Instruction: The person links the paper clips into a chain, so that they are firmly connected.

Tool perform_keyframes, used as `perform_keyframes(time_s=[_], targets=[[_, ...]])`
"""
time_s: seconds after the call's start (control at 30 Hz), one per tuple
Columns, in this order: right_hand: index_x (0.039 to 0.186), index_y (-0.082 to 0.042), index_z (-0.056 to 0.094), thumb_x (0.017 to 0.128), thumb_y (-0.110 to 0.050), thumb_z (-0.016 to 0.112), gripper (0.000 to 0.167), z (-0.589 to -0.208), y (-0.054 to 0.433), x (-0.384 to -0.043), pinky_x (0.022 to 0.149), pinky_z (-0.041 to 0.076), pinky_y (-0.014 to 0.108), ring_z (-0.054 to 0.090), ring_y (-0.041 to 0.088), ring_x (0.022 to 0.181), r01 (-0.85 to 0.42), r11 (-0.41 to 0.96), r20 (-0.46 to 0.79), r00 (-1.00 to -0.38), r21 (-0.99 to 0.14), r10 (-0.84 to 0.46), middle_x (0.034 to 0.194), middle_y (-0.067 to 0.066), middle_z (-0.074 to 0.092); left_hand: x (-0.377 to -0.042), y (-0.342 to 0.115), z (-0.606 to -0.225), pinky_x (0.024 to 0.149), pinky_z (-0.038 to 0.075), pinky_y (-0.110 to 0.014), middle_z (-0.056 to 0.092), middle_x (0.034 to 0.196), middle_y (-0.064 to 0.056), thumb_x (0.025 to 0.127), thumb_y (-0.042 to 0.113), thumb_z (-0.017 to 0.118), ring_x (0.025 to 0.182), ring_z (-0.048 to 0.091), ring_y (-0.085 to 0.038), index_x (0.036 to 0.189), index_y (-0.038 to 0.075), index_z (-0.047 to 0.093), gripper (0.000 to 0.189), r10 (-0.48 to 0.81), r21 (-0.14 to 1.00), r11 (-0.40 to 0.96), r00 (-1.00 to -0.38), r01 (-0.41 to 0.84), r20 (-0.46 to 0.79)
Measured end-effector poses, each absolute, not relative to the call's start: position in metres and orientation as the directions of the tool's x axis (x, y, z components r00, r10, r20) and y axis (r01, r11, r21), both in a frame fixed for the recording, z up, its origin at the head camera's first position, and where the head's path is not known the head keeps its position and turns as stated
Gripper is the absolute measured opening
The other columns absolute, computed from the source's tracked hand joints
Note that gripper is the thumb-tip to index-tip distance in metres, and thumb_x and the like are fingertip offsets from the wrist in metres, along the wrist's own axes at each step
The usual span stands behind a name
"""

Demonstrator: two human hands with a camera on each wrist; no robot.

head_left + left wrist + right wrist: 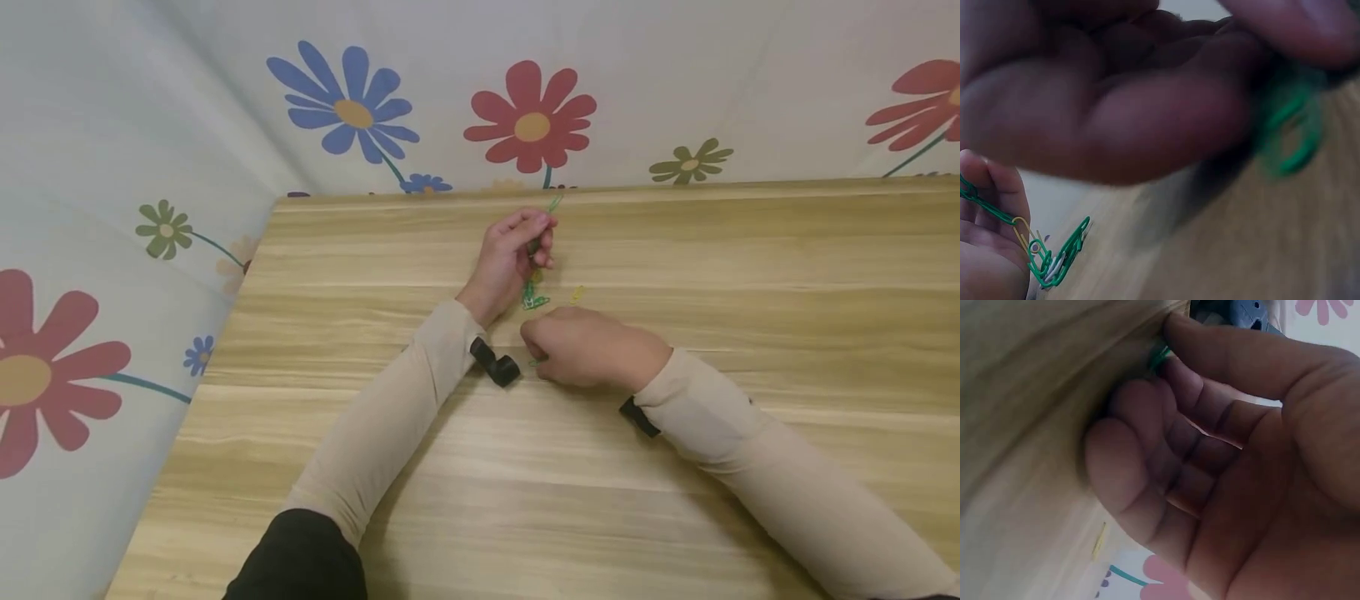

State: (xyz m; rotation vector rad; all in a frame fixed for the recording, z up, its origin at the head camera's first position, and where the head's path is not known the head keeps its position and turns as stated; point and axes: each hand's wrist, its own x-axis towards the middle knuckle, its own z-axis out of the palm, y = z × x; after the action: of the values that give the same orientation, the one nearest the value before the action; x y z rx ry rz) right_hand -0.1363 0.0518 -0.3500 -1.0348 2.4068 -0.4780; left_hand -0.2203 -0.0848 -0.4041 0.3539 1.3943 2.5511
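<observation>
My left hand (504,260) holds a chain of linked paper clips (531,302) between its thumb and fingers. One green clip (555,203) sticks out beyond the fingertips, while the rest hangs below the palm. In the left wrist view, the hanging part shows a yellow clip (1020,232), a white clip (1054,269) and several green ones (1074,244). Close to the left wrist, my right hand (592,346) pinches a single green paper clip (1159,358) low over the table. This clip looks blurred in the left wrist view. A loose yellow paper clip (577,293) lies just beyond the right hand.
The wooden table (465,467) meets a flower-printed cloth (622,75) at its back and left edges. Small black cameras (497,363) are strapped at both wrists, and the left one sits near the right fingertips.
</observation>
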Motion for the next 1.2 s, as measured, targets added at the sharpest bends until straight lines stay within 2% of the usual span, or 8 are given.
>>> perform_keyframes(time_s=[0.13, 0.37, 0.47, 0.53, 0.63, 0.73, 0.97, 1.2], targets=[[0.075, -0.012, 0.054, 0.090, -0.005, 0.067, 0.021, -0.349, 0.050, -0.133, 0.064, 0.045, 0.032, 0.051, 0.018, 0.068, -0.601, 0.662, -0.261, -0.620, -0.449, -0.740, 0.070, 0.000, 0.052, -0.220, -0.085, -0.402, 0.056, 0.052, -0.023, 0.057, 0.072, -0.005, 0.103, 0.001, 0.050, 0.055, 0.047, -0.012, 0.088, 0.006, 0.070, 0.025, 0.296, 0.844, -0.532, -0.949, -0.069, 0.109], [0.077, -0.007, 0.058, 0.083, -0.004, 0.065, 0.010, -0.355, 0.054, -0.137, 0.062, 0.051, 0.040, 0.053, 0.023, 0.066, -0.643, 0.705, -0.147, -0.699, -0.301, -0.700, 0.070, 0.004, 0.052, -0.220, -0.088, -0.402, 0.056, 0.052, -0.024, 0.057, 0.071, -0.005, 0.103, 0.001, 0.050, 0.055, 0.047, -0.012, 0.089, 0.006, 0.070, 0.025, 0.283, 0.849, -0.524, -0.954, -0.065, 0.102], [0.075, -0.008, 0.058, 0.083, -0.002, 0.061, 0.010, -0.356, 0.063, -0.152, 0.059, 0.047, 0.037, 0.051, 0.021, 0.063, -0.599, 0.696, -0.082, -0.732, -0.395, -0.676, 0.067, 0.003, 0.052, -0.221, -0.088, -0.402, 0.056, 0.052, -0.023, 0.058, 0.072, -0.005, 0.102, 0.001, 0.051, 0.056, 0.047, -0.012, 0.088, 0.006, 0.070, 0.025, 0.281, 0.848, -0.526, -0.954, -0.063, 0.103], [0.079, -0.007, 0.058, 0.085, -0.002, 0.060, 0.008, -0.354, 0.072, -0.164, 0.059, 0.047, 0.034, 0.054, 0.019, 0.061, -0.493, 0.675, -0.064, -0.780, -0.548, -0.622, 0.068, 0.004, 0.054, -0.221, -0.087, -0.402, 0.056, 0.051, -0.023, 0.058, 0.072, -0.005, 0.103, 0.002, 0.051, 0.057, 0.048, -0.012, 0.088, 0.006, 0.070, 0.025, 0.293, 0.850, -0.522, -0.951, -0.068, 0.103], [0.090, -0.002, 0.060, 0.091, -0.002, 0.056, 0.004, -0.352, 0.087, -0.178, 0.059, 0.055, 0.031, 0.061, 0.021, 0.061, -0.243, 0.534, -0.062, -0.869, -0.810, -0.491, 0.073, 0.010, 0.061, -0.221, -0.086, -0.403, 0.057, 0.051, -0.024, 0.058, 0.073, -0.005, 0.103, 0.003, 0.051, 0.058, 0.048, -0.012, 0.088, 0.006, 0.070, 0.025, 0.318, 0.858, -0.508, -0.942, -0.078, 0.103], [0.100, 0.004, 0.058, 0.096, -0.002, 0.054, 0.008, -0.352, 0.095, -0.184, 0.061, 0.060, 0.035, 0.067, 0.025, 0.065, -0.037, 0.298, -0.079, -0.927, -0.954, -0.368, 0.084, 0.021, 0.065, -0.219, -0.086, -0.403, 0.058, 0.051, -0.025, 0.057, 0.074, -0.005, 0.104, 0.005, 0.049, 0.059, 0.049, -0.013, 0.088, 0.007, 0.070, 0.026, 0.342, 0.869, -0.488, -0.934, -0.084, 0.102], [0.100, 0.006, 0.055, 0.094, 0.002, 0.053, 0.007, -0.350, 0.098, -0.188, 0.062, 0.060, 0.035, 0.067, 0.020, 0.063, 0.066, -0.064, -0.044, -0.952, -0.996, -0.302, 0.082, 0.016, 0.064, -0.219, -0.087, -0.403, 0.059, 0.052, -0.026, 0.058, 0.075, -0.005, 0.104, 0.005, 0.049, 0.059, 0.049, -0.013, 0.088, 0.008, 0.071, 0.027, 0.358, 0.882, -0.466, -0.927, -0.071, 0.114], [0.100, 0.006, 0.059, 0.098, 0.002, 0.055, 0.007, -0.351, 0.105, -0.189, 0.061, 0.060, 0.033, 0.066, 0.020, 0.062, 0.077, -0.244, 0.000, -0.953, -0.967, -0.302, 0.082, 0.013, 0.065, -0.218, -0.085, -0.403, 0.060, 0.053, -0.026, 0.061, 0.077, -0.006, 0.103, 0.004, 0.048, 0.061, 0.050, -0.014, 0.087, 0.010, 0.071, 0.028, 0.387, 0.891, -0.450, -0.913, -0.067, 0.127]])
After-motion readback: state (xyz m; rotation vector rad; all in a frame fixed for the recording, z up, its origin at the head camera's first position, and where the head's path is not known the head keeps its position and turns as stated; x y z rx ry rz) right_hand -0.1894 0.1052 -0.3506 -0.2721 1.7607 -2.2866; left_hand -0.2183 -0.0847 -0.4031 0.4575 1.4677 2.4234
